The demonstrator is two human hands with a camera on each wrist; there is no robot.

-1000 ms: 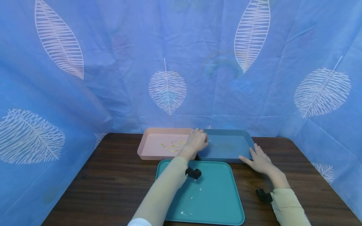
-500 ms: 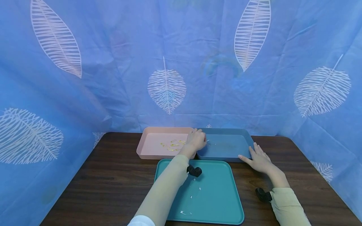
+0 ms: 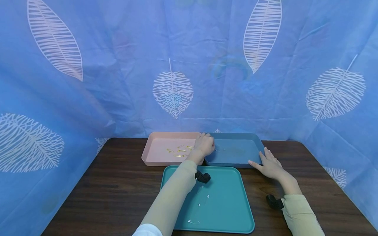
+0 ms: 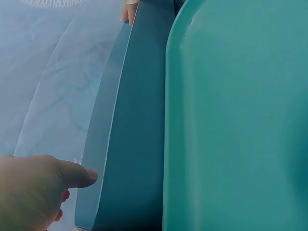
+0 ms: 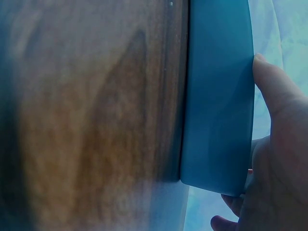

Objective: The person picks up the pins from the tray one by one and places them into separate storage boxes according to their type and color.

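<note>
My left hand (image 3: 204, 145) is over the seam between the pink tray (image 3: 144, 158) and the blue tray (image 3: 233, 161). In the left wrist view its thumb (image 4: 77, 174) points out over the blue tray, apart from loosely bent fingers, and nothing shows between them. Small silvery safety pins (image 3: 218, 150) lie in the blue tray beside this hand. At the blue tray's right front corner rests my right hand (image 3: 271, 166), fingers spread. The right wrist view has its thumb (image 5: 272, 86) touching the rim. Gold safety pins (image 3: 180, 151) lie scattered in the pink tray.
A teal tray (image 3: 227, 203) stands in front of both trays, carrying several clear or silvery pins (image 3: 193, 222). My left forearm crosses over it. Everything sits on a dark wooden table (image 3: 112, 190), with a blue leaf-patterned cloth (image 3: 212, 98) hanging behind.
The silvery pin seen sticking out by my left fingertips earlier no longer shows there. The left hand has barely moved; the right hand stays at the tray corner. The view has shifted slightly.
</note>
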